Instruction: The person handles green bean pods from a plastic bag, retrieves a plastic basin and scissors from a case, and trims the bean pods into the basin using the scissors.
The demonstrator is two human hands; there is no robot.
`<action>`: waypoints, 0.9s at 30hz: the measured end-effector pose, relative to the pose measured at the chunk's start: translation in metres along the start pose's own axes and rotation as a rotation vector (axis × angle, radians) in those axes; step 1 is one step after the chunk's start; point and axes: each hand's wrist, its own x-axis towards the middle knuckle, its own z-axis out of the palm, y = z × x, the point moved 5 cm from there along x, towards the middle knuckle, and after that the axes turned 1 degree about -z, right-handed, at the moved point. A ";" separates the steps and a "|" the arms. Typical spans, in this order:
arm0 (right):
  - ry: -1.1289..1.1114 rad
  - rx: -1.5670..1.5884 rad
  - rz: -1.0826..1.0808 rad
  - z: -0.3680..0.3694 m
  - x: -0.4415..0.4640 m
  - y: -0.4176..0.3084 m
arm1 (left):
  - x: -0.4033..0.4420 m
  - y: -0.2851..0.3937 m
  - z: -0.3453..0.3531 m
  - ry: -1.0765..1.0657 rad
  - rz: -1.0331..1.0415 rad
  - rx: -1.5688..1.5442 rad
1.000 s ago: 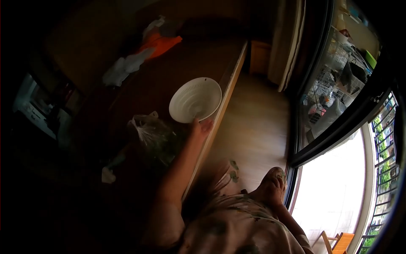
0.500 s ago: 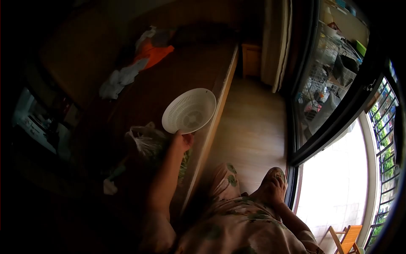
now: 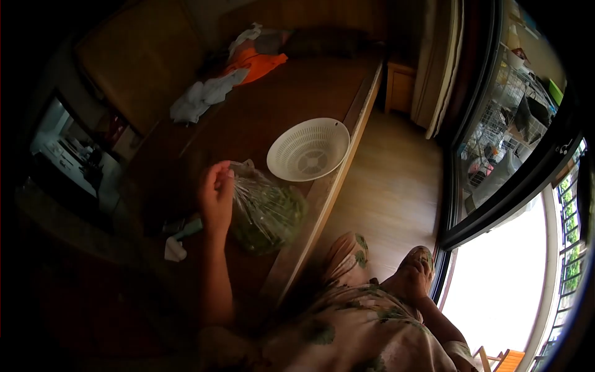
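My left hand [image 3: 217, 195] is closed at the gathered top of a clear plastic bag [image 3: 266, 211], its fingers curled on the plastic. Green vegetables show through the bag, which lies on the brown wooden surface [image 3: 310, 80]. Just beyond the bag, a white colander [image 3: 310, 150] stands by the surface's right edge, not touched by either hand. My right hand [image 3: 417, 277] lies open over my knee, with nothing in it.
A white roll [image 3: 175, 249] and a greenish item [image 3: 188, 229] sit left of my forearm. Orange cloth [image 3: 255, 64] and pale cloth [image 3: 207, 96] lie farther back. A dark-framed glass door [image 3: 496, 208] stands at the right.
My left hand has let go of the colander and moved left to the bag's top. The colander now stands by itself. My right hand has stayed on my knee.
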 end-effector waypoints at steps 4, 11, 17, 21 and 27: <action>-0.090 0.386 -0.136 0.018 0.040 -0.037 | -0.015 -0.021 -0.005 -0.075 0.228 0.538; -0.352 0.660 -0.714 -0.080 0.101 -0.259 | -0.055 -0.060 -0.006 -0.282 -0.119 0.199; -0.060 0.696 -0.894 -0.107 0.150 -0.409 | -0.065 -0.068 0.004 -0.175 -0.353 -0.375; -0.028 0.705 -0.830 -0.075 0.170 -0.454 | -0.086 -0.066 -0.005 -0.070 -0.494 -0.605; -0.171 0.535 -0.655 -0.051 0.170 -0.410 | -0.144 -0.100 -0.036 0.119 -0.587 -0.422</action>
